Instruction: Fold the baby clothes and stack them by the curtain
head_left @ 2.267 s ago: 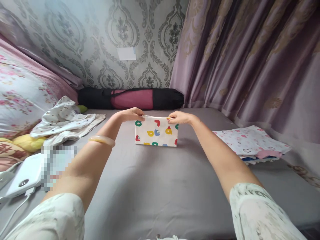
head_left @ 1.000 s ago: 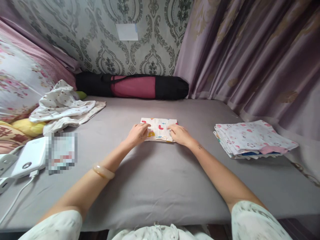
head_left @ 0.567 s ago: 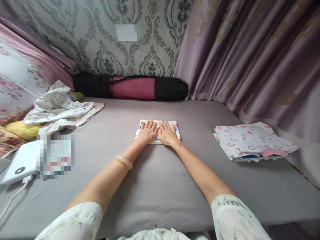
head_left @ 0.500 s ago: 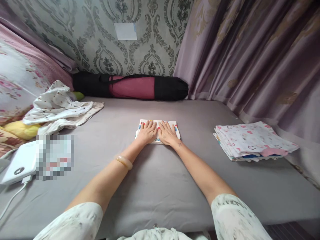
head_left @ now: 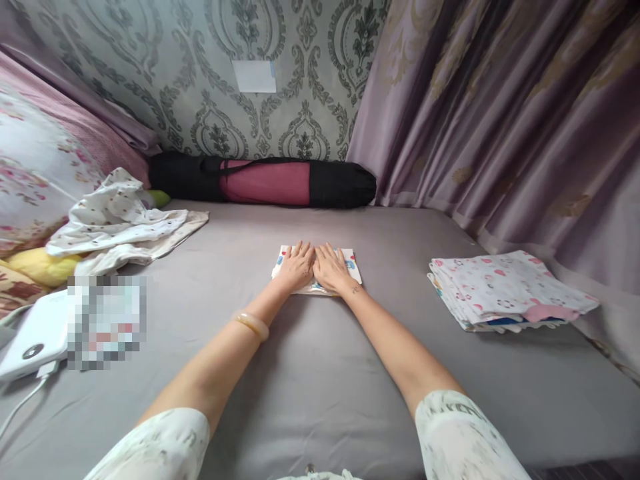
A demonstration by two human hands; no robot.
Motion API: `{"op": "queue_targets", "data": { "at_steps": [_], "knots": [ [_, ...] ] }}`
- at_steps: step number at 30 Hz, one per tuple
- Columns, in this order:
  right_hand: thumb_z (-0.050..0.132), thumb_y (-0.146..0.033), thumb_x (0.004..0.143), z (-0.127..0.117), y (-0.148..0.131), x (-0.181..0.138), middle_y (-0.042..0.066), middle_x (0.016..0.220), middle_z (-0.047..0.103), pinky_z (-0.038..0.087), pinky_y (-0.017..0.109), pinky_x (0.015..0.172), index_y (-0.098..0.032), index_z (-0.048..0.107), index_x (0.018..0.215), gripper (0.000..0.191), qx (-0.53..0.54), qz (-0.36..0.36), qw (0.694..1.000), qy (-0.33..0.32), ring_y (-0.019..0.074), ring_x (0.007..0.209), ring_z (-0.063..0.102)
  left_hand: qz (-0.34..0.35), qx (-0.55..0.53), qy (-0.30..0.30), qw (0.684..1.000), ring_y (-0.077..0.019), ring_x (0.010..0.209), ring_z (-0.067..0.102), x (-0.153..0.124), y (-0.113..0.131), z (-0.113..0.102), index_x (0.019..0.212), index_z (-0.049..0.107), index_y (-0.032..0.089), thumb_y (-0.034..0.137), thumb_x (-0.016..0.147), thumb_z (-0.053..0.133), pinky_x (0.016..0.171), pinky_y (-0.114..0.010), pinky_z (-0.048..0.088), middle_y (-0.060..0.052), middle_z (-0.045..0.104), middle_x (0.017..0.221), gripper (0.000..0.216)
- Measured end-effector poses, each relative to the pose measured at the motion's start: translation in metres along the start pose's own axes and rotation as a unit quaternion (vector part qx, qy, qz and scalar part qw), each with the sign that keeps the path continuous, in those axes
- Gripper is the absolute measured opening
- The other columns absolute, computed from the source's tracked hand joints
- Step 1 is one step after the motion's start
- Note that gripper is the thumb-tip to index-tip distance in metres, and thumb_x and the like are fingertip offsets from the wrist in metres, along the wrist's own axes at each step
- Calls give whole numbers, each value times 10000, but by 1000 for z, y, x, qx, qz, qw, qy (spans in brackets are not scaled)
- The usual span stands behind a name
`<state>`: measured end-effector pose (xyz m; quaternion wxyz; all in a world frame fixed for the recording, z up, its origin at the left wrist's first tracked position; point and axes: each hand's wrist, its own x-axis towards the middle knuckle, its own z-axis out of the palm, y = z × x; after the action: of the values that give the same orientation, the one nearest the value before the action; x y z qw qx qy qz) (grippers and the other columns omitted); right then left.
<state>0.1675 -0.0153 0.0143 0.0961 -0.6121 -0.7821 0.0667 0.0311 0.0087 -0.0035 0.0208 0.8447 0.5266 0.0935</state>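
A small folded cloth (head_left: 354,270), white with red, blue and other coloured prints, lies flat on the grey bed sheet (head_left: 320,360) in front of me. My left hand (head_left: 297,265) rests palm down on its left half, fingers stretched forward. On its right half lies my right hand (head_left: 330,268), also flat with fingers extended. The two hands are side by side, nearly touching at the thumbs, and cover much of the cloth. Neither hand grips anything.
To the right sits a stack of folded cloths (head_left: 505,287). A black and maroon roll bag (head_left: 265,181) lies against the wall. On the left are a crumpled spotted cloth (head_left: 115,217), a yellow cushion (head_left: 43,265) and a white device with a cable (head_left: 37,337).
Both hands have shifted slightly on the cloth, drawing closer together, and more of its right edge shows. The whole view has moved down a little in the frame.
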Motion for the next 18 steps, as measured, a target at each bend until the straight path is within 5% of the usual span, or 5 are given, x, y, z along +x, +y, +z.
{"op": "queue_targets", "data": {
  "at_steps": [9,18],
  "knots": [
    [227,-266,982,11,8,7,98,1584,345,93,439,1208,-117,337,1518,567,23,-7,999,-26,213,1469,252,10,-23,-22,999,-280,1411,354,3,-3,2,1418,434,196,284,998,264,1131,-514,294,-113,452,1508,460],
    [211,-393,1012,10,10,-5,185,1618,212,59,457,1209,2,265,1529,653,-7,105,994,-21,277,1507,128,-97,3,-17,995,-338,1453,290,-9,2,-1,1451,392,107,562,983,235,1166,-507,224,-207,351,1555,672]
  ]
}}
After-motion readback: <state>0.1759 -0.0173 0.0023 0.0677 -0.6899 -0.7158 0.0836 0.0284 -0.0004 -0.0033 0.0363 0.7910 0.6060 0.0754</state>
